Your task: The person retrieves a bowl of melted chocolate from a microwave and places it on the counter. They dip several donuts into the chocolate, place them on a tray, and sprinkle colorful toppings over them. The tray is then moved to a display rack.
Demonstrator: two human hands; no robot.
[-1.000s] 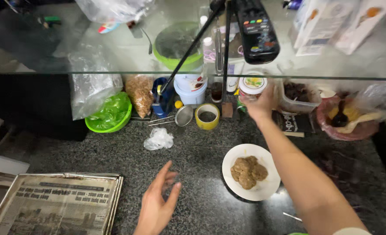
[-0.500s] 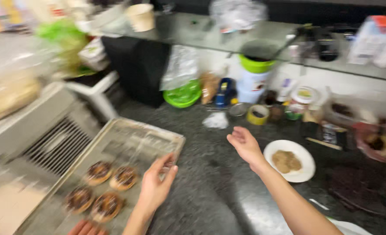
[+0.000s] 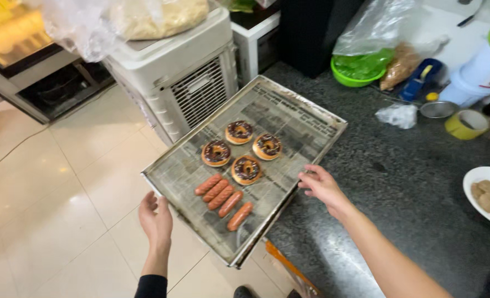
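A metal tray (image 3: 289,124) lined with newspaper sticks out over the edge of the dark counter (image 3: 410,187). On it sit four chocolate donuts (image 3: 242,149) and five sausages (image 3: 225,200). The left hand (image 3: 156,221) holds the tray's near corner from below. The right hand (image 3: 322,185) grips its right edge. A white plate (image 3: 477,179) with brown patties lies well apart.

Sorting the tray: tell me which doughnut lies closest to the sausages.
The front doughnut, nearest the camera wearer; it sits just above the sausages, while the other three lie farther up the tray.
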